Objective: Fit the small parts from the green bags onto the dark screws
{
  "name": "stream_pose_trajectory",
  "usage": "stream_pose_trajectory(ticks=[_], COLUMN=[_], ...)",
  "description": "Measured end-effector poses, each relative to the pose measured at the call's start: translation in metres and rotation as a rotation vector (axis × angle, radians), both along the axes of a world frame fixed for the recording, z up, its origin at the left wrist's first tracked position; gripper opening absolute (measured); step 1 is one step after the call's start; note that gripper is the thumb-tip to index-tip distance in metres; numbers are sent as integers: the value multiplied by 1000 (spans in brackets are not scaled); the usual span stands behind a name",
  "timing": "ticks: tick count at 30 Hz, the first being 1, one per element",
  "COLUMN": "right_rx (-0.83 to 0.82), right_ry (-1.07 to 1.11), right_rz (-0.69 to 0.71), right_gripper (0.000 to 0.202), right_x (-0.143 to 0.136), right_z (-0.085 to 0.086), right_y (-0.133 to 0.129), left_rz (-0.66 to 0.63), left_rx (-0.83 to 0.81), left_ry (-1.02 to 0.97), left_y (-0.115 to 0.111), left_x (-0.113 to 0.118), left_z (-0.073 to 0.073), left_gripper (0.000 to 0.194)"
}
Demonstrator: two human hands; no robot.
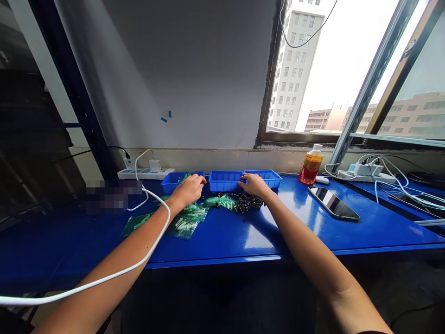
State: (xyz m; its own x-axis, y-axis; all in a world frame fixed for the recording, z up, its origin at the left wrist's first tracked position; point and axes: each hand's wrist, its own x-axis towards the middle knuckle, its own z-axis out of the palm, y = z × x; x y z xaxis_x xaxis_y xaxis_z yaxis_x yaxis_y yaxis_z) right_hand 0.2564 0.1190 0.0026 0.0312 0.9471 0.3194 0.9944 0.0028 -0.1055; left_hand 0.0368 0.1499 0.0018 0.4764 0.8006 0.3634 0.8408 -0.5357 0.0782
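Note:
My left hand (189, 190) hovers at the right end of the left blue bin (169, 183), fingers loosely bent and a little apart, with nothing visible in them. My right hand (255, 184) has thumb and fingers closed round the right end of the middle blue bin (222, 182). Behind that hand stands the right blue bin (273, 178). Below the bins lies a pile of small black parts (246, 202), too small to name. Green-tinted plastic bags (186, 222) with pale slender pieces in them lie under and beside my left forearm.
A white cable (153, 246) crosses over my left forearm. Power strips (146, 174) stand along the wall, with another (366, 174) at the right among tangled cables. A red-and-yellow drink bottle (310, 166) and a phone (333, 203) occupy the right of the blue table (222, 246).

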Motion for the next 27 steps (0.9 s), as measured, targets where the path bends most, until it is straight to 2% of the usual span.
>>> stream_pose_trajectory(ticks=[6,12,21,27], right_rx=[-5,-28,-101,-125], right_ry=[0,-7,-30,-22], right_rz=[3,38,115,97], right_gripper=[35,41,40,38], right_x=[0,3,7,0], right_z=[0,2,12,15], right_y=[0,-2,-6,-12], left_rz=[90,50,18,-13], left_rx=[57,-19,-69,-79], left_ry=[-22,26,78,105], left_y=[5,17,5,1], left_x=[9,8,-1,-9], left_z=[-7,-8,-5,-3], left_gripper=[40,45,55,54])
